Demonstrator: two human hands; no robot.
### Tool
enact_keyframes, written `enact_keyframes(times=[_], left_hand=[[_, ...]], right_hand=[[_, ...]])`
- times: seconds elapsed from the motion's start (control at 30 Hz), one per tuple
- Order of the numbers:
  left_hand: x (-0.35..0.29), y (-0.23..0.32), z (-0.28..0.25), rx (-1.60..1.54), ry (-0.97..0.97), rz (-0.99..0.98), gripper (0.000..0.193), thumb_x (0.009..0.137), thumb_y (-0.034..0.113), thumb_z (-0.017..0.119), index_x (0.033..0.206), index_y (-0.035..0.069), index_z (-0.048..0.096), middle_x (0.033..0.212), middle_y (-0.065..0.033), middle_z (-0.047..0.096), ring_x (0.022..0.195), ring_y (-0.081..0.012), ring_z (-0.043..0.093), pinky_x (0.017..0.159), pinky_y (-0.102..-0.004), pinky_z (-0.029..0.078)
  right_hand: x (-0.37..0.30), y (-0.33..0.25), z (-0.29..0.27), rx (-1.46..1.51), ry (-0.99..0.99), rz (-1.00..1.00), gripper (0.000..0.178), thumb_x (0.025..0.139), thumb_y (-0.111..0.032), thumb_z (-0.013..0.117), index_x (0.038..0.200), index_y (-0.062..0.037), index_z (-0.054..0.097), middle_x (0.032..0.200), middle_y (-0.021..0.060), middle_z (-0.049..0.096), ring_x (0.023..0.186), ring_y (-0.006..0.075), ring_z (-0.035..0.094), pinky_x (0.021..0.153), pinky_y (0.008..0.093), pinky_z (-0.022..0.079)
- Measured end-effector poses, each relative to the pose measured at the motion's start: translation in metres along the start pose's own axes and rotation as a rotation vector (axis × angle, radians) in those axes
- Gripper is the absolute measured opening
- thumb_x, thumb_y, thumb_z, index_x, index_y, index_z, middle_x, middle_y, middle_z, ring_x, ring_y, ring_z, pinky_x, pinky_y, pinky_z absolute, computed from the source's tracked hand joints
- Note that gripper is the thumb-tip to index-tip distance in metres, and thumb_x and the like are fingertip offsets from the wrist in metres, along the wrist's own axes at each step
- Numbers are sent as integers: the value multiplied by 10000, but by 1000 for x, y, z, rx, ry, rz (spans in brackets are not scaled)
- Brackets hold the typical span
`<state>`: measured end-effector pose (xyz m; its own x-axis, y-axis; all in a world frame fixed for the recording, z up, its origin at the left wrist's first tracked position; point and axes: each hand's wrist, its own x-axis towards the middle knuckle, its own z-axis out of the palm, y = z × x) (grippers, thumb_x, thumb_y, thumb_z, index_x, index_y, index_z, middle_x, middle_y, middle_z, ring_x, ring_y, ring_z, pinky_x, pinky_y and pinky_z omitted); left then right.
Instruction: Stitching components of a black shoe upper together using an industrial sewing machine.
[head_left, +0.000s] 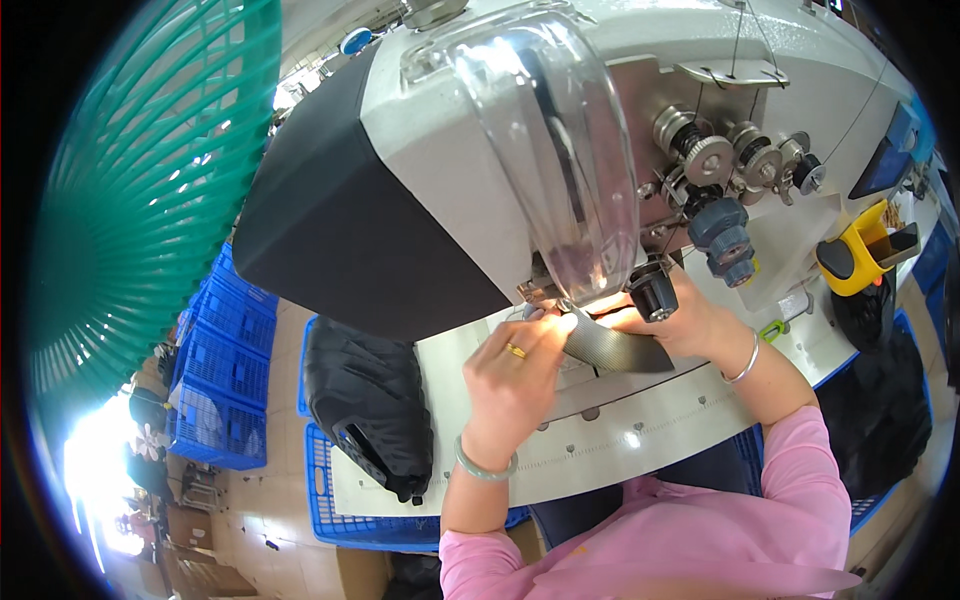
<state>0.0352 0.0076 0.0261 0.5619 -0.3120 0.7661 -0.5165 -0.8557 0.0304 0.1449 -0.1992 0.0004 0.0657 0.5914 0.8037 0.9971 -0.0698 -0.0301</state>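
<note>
My left hand (515,368), with a yellow ring and a pale bangle, pinches the end of a curved dark grey mesh-textured fabric strip (628,347) close under the sewing machine's needle area. From the other side my right hand (690,315), wearing a silver bangle, reaches in with its fingers closed at the strip's far edge. A black knob (654,290) and the clear guard (560,150) partly cover its fingertips. The strip's free end hangs toward me over the white machine bed (640,425). Needle and presser foot are mostly hidden.
The machine head (440,200) fills the upper middle, with thread tension dials (700,150) at right. A black moulded bag (365,400) lies left on the table. A green fan guard (150,180), blue crates (220,390) and a yellow holder (855,255) stand around.
</note>
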Motion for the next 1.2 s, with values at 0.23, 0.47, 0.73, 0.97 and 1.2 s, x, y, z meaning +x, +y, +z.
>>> enact_keyframes(times=[0.23, 0.47, 0.73, 0.97, 1.2], left_hand=[[-5, 9, 10, -105, 98, -200, 295, 669, -49, 706, 951, 32, 731, 841, -74, 679, 750, -268, 624, 680, -348, 512], [-8, 14, 6, -40, 93, -103, 366, 623, -65, 719, 973, 43, 723, 1002, -65, 652, 877, -273, 620, 729, -367, 529], [-5, 16, 1, -33, 3, -165, 391, 645, -76, 705, 1017, 45, 712, 1015, -72, 628, 906, -287, 608, 728, -368, 522], [-5, 15, -1, 40, -31, -133, 425, 646, -57, 715, 1056, 57, 705, 1042, -74, 632, 882, -280, 626, 719, -370, 530], [-8, 6, 4, -95, 55, -176, 360, 661, -45, 718, 1009, 46, 724, 967, -76, 667, 829, -268, 646, 713, -352, 528]], right_hand=[[0, -20, -12, -35, -160, 224, 376, 745, -72, 720, 1121, -73, 718, 1114, 80, 676, 1071, 314, 600, 933, 429, 453], [-2, -19, -5, 24, -68, 110, 316, 774, -91, 680, 1089, -89, 677, 1083, 38, 579, 1050, 252, 557, 727, 380, 536], [-4, -24, -3, 56, -40, 195, 327, 775, -81, 681, 1102, -72, 671, 1128, 50, 579, 1055, 248, 564, 665, 368, 548], [-3, -24, 4, -105, -22, 51, 314, 723, -116, 693, 1029, -49, 684, 1094, 61, 600, 1000, 265, 571, 650, 362, 510], [0, -33, 4, -199, 1, 37, 344, 688, -122, 681, 1024, -47, 699, 994, 35, 621, 949, 262, 554, 735, 400, 482]])
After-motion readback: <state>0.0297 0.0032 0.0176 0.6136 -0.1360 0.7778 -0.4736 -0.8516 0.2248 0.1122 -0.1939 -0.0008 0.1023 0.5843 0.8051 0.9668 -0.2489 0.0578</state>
